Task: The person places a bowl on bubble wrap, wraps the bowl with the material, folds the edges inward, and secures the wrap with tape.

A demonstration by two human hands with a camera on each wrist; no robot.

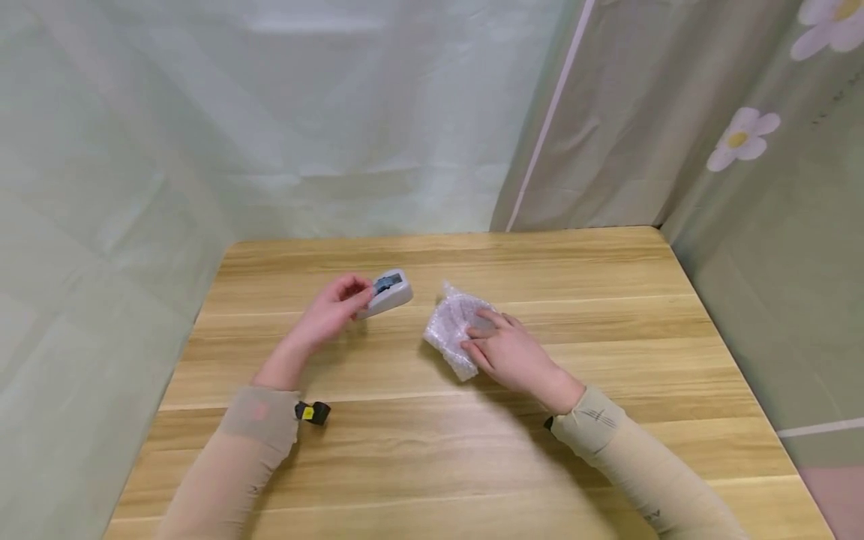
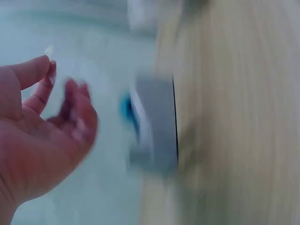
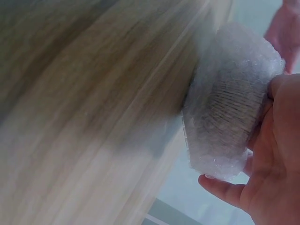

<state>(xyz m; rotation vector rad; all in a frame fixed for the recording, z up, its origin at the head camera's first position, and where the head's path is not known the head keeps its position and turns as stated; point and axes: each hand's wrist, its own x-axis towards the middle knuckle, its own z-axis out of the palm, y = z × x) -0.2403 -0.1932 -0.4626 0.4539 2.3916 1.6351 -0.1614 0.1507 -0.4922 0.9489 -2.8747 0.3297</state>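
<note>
A grey tape dispenser with a blue tape roll stands on the table, just right of my left hand. The thumb and index finger of that hand pinch a tiny whitish piece of tape, barely visible, beside the blurred dispenser. My right hand holds a bundle of bubble wrap against the tabletop, its fingers spread over the right side. Through the clear wrap a darker ridged patch shows; what lies inside cannot be made out.
The wood-grain table ends at a back edge near a pale curtain. More curtain with flower prints hangs at the right. Black wrist cameras are strapped at the sleeves.
</note>
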